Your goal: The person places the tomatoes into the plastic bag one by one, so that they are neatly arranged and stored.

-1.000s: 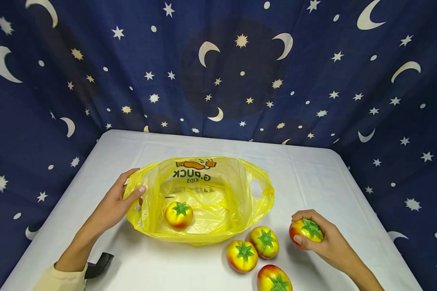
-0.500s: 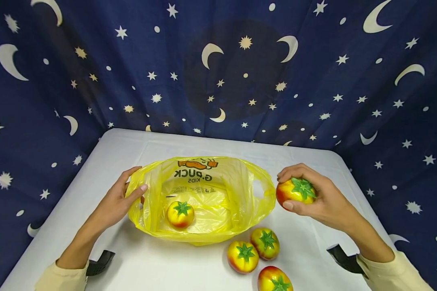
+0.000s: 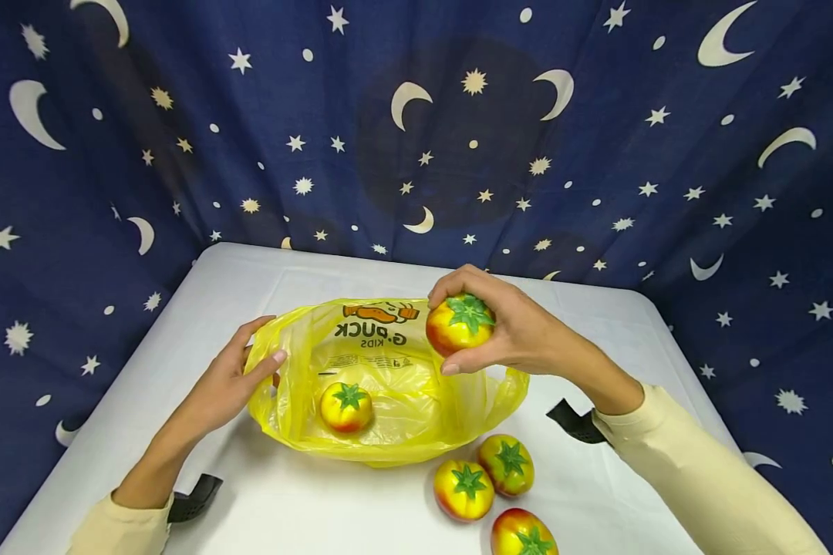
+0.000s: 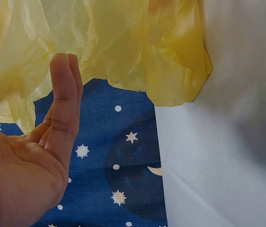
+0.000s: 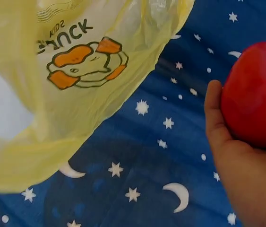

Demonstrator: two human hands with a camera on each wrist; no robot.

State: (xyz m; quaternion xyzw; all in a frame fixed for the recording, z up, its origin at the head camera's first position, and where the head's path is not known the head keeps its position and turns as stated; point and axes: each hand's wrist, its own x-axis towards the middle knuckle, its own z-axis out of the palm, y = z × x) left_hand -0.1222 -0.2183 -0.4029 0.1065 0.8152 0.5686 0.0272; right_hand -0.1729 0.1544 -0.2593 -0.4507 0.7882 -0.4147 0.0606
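A yellow plastic bag [image 3: 403,420] printed with a duck stands with its mouth spread wide in the head view. My left hand [image 3: 225,378] holds its left handle side, thumb inside the rim and fingers behind. One red-yellow toy tomato [image 3: 345,416] with a green leaf top lies inside the bag. My right hand [image 3: 514,324] grips another toy tomato [image 3: 451,331] above the bag's right side. That tomato's red underside [image 5: 255,94] fills the right edge of the right wrist view. In the left wrist view, bag film [image 4: 118,42] hangs beside the left fingers [image 4: 63,104].
Three more toy tomatoes sit on the white table in front of the bag's right side: a yellow one [image 3: 463,493], a greener one [image 3: 505,466] and one [image 3: 524,532] cut by the frame edge. A blue star-and-moon curtain [image 3: 361,139] surrounds the table [image 3: 305,509].
My right hand has lifted the toy tomato from near the table and carried it leftward, over the bag's right side. The left hand keeps its hold on the bag.
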